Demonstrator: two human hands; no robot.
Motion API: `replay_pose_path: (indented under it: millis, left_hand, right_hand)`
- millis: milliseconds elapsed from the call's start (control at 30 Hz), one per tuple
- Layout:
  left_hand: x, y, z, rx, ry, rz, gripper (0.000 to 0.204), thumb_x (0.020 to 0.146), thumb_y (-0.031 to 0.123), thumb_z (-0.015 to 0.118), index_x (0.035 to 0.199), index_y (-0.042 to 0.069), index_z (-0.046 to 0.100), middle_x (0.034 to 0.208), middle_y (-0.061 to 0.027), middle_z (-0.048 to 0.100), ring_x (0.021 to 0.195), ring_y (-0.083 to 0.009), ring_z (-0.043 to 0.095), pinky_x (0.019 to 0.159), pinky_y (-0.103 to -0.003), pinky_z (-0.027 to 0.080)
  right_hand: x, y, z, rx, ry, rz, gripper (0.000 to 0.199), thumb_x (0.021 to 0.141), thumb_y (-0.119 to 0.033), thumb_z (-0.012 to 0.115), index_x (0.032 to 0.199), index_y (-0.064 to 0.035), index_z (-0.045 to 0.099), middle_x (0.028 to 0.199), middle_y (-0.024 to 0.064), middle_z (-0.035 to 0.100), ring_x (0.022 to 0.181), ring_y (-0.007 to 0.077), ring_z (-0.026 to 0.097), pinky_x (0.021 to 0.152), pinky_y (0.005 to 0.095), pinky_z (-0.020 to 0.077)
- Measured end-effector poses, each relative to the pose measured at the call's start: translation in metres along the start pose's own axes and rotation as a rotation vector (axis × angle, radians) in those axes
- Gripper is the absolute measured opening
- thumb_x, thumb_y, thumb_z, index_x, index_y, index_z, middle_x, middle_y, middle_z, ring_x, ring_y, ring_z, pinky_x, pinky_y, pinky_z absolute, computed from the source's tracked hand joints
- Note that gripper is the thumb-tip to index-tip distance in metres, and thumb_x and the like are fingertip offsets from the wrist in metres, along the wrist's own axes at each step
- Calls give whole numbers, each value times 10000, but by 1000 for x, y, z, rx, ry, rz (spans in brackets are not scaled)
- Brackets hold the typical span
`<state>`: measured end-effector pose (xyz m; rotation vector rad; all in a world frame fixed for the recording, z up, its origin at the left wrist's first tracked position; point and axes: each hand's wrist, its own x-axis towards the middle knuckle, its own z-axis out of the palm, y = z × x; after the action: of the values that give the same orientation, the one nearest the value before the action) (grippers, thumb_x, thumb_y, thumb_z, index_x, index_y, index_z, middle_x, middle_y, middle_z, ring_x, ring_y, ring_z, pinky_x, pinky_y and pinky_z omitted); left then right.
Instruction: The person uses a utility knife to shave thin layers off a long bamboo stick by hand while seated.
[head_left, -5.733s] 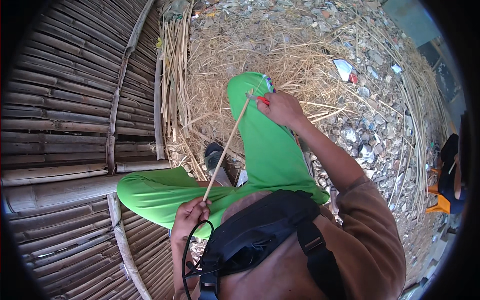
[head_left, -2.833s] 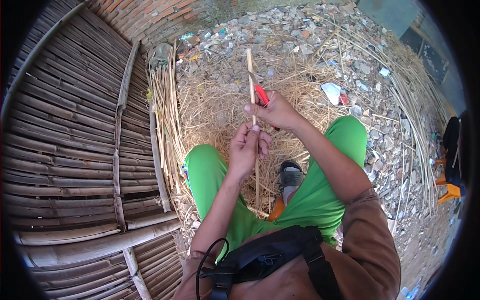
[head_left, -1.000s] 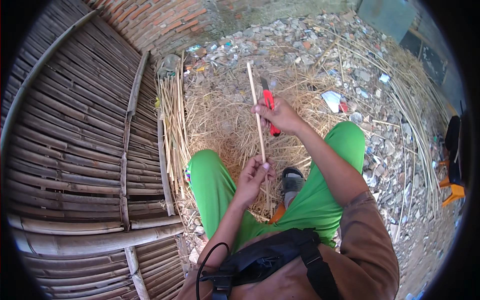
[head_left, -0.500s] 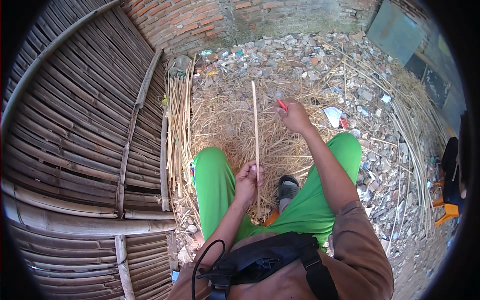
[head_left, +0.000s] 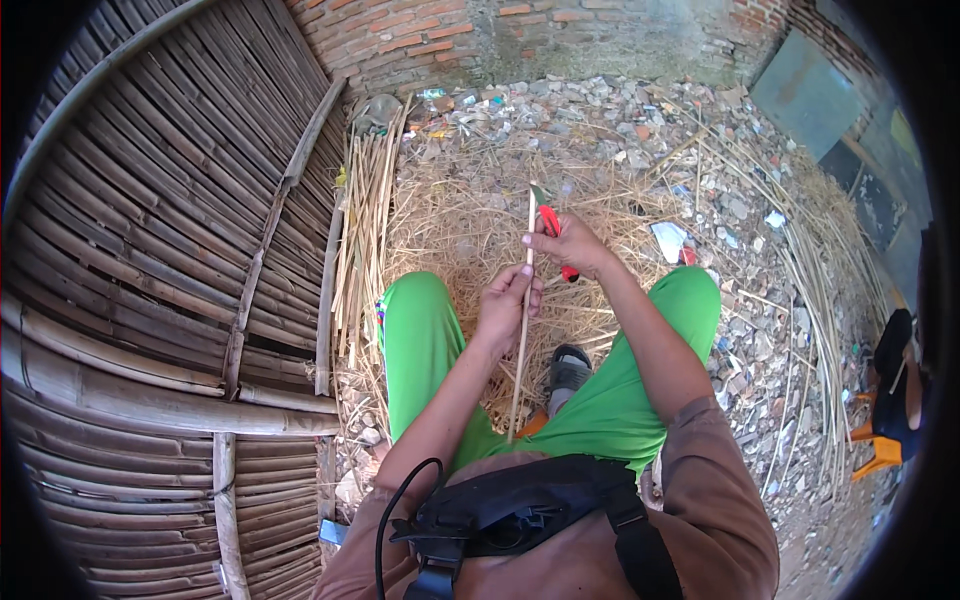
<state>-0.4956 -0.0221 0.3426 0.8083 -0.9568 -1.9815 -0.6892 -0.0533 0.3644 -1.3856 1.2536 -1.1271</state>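
Note:
Between my knees stands a thin pale bamboo strip (head_left: 521,345), nearly upright in the view, its lower end close to my lap. My left hand (head_left: 508,305) is closed around its upper half. Just above, my right hand (head_left: 568,245) grips a red-handled knife (head_left: 549,221). The knife's dark blade lies against the strip near its top end. My right thumb touches the strip below the blade.
Straw-like shavings (head_left: 450,230) cover the ground ahead. A bundle of bamboo strips (head_left: 360,240) leans by the slatted bamboo wall (head_left: 150,250) at left. Long strips (head_left: 830,330) lie over rubble at right. Another person (head_left: 900,385) sits at the far right edge.
My right hand has brought the knife left onto the strip. My left hand has moved up, nearer the strip's top end. The whole view has shifted slightly.

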Motion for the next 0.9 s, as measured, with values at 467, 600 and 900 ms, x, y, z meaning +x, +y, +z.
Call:
replay_pose_path:
  millis: [467, 600, 900]
  left_hand:
    - [-29, -26, -13, 13, -77, -112, 274, 1074, 202, 556, 1213, -12, 656, 850, -21, 655, 651, -90, 547, 545, -230, 428]
    - [-40, -26, -19, 43, -92, -109, 247, 1071, 193, 565, 1193, 9, 676, 863, -20, 666, 650, -81, 553, 556, -225, 445]
    - [-69, -19, -37, 148, -86, -222, 268, 1042, 192, 621, 1208, -8, 686, 860, -25, 691, 652, -86, 581, 579, -224, 466]
  right_hand:
    - [7, -3, -22, 227, 415, 75, 225, 935, -251, 787, 888, -99, 628, 659, -69, 504, 463, 34, 377, 423, 234, 272]
    - [6, -4, -33, 370, 453, 72, 222, 967, -269, 744, 931, -54, 702, 647, -51, 527, 479, 42, 427, 433, 240, 312]
    - [0, -5, -69, 412, 499, 4, 242, 1045, -246, 620, 1181, -74, 722, 654, -62, 484, 508, 42, 400, 467, 206, 341]
